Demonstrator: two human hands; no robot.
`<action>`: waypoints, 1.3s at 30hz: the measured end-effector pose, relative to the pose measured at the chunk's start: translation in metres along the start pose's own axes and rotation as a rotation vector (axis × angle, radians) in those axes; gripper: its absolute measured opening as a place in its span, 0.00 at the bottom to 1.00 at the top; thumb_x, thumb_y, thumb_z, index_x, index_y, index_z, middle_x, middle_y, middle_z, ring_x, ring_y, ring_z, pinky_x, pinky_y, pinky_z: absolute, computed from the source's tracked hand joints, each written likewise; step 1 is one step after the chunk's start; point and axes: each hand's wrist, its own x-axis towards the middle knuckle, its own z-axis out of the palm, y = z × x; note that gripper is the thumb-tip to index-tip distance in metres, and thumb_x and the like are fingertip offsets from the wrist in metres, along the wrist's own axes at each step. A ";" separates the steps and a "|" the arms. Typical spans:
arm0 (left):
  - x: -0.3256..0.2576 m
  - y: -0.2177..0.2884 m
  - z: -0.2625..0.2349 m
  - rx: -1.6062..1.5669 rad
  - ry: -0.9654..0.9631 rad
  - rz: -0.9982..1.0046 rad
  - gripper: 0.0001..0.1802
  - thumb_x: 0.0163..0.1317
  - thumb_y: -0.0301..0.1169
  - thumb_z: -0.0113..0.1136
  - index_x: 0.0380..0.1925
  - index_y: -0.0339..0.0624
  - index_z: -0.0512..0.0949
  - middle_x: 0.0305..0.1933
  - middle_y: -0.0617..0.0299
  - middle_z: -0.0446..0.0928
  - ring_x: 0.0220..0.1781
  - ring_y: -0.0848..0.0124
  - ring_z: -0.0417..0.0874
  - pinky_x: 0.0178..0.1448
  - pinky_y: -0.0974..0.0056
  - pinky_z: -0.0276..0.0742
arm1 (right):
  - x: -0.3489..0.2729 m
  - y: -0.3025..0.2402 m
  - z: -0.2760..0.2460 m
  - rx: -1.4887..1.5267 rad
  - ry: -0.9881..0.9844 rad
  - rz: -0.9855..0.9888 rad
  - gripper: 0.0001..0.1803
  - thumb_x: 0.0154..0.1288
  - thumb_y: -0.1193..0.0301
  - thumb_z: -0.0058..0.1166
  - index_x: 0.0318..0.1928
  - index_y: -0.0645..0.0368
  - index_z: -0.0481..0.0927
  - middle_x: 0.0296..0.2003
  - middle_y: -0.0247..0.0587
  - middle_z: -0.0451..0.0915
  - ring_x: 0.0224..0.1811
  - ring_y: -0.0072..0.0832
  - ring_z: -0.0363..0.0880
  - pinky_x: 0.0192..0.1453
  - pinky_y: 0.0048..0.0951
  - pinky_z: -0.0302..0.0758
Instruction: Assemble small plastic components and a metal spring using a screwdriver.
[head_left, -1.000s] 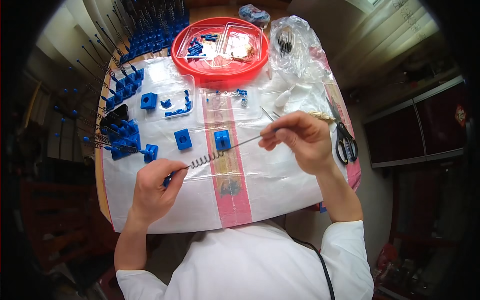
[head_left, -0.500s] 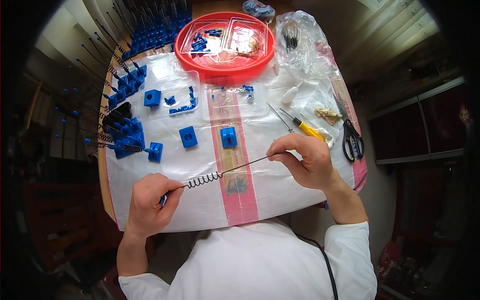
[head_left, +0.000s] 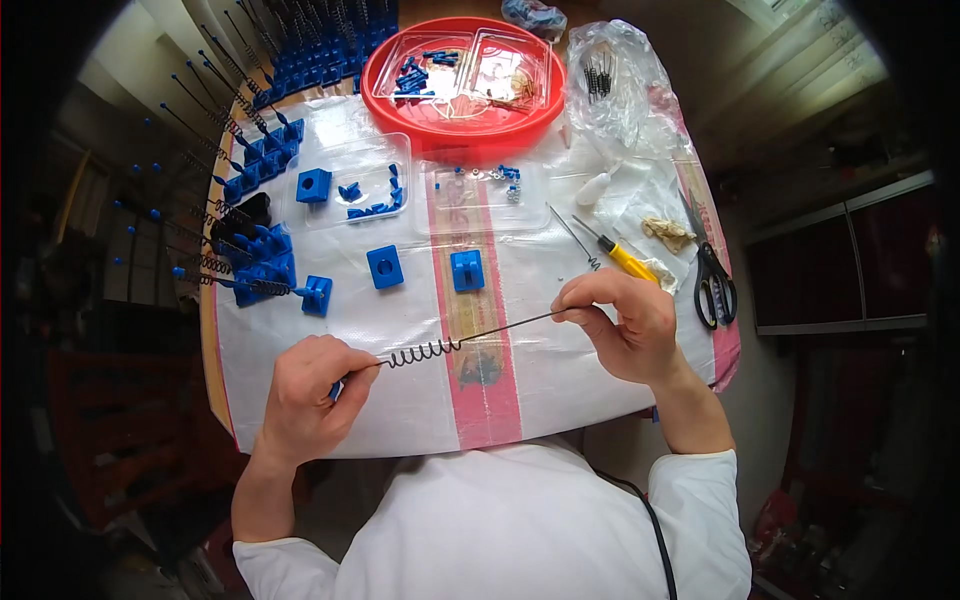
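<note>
A dark wire with a coiled spring section is stretched between my hands above the near part of the table. My left hand pinches its short end beside the coil. A bit of blue shows between those fingers, mostly hidden. Thumb and fingers of my right hand pinch the tip of the long straight end, which sits slightly higher. Beyond the wire lie a blue square block with a round hole and a blue block with a raised middle. A smaller blue base stands farther left.
Blue bases with upright spring wires crowd the left and far-left edge. Clear plastic trays hold small blue parts, with a red basin behind. At right lie a yellow-handled screwdriver, black scissors, a clear bag and crumpled tissue.
The whole view has shifted a little, so the table appears slightly farther right. Both hands keep the same grip on the wire, which stays stretched at nearly the same tilt.
</note>
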 end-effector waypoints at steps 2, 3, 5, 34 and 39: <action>0.001 0.000 0.000 0.009 0.013 0.006 0.06 0.52 0.18 0.67 0.29 0.38 0.80 0.23 0.58 0.77 0.24 0.61 0.76 0.31 0.60 0.68 | -0.001 0.000 0.000 -0.005 0.000 -0.010 0.08 0.60 0.85 0.62 0.39 0.65 0.79 0.29 0.42 0.85 0.32 0.31 0.85 0.38 0.26 0.81; 0.001 0.001 0.001 0.008 0.008 0.003 0.06 0.52 0.18 0.67 0.29 0.38 0.80 0.23 0.58 0.77 0.24 0.61 0.76 0.31 0.60 0.68 | -0.001 0.000 -0.001 -0.007 -0.001 -0.014 0.08 0.60 0.85 0.62 0.39 0.65 0.79 0.29 0.42 0.84 0.32 0.31 0.85 0.38 0.26 0.81; 0.000 0.001 0.001 0.006 0.000 -0.005 0.06 0.52 0.18 0.67 0.29 0.38 0.80 0.23 0.58 0.77 0.24 0.61 0.76 0.31 0.60 0.68 | 0.000 -0.001 -0.001 0.004 -0.009 -0.015 0.08 0.60 0.86 0.62 0.39 0.66 0.79 0.30 0.44 0.84 0.32 0.31 0.85 0.38 0.27 0.81; 0.021 0.006 0.036 -0.778 -0.237 -0.507 0.08 0.63 0.20 0.61 0.42 0.31 0.79 0.38 0.62 0.79 0.39 0.78 0.80 0.45 0.72 0.78 | -0.018 0.005 0.060 1.046 0.091 0.452 0.14 0.69 0.79 0.59 0.52 0.69 0.78 0.40 0.43 0.83 0.36 0.24 0.83 0.41 0.25 0.83; 0.024 0.014 0.039 -0.801 -0.179 -0.412 0.12 0.62 0.20 0.62 0.46 0.32 0.76 0.40 0.62 0.78 0.44 0.77 0.80 0.49 0.71 0.77 | -0.019 0.006 0.060 1.036 0.174 0.421 0.13 0.69 0.80 0.58 0.51 0.70 0.77 0.40 0.45 0.84 0.38 0.26 0.85 0.42 0.27 0.85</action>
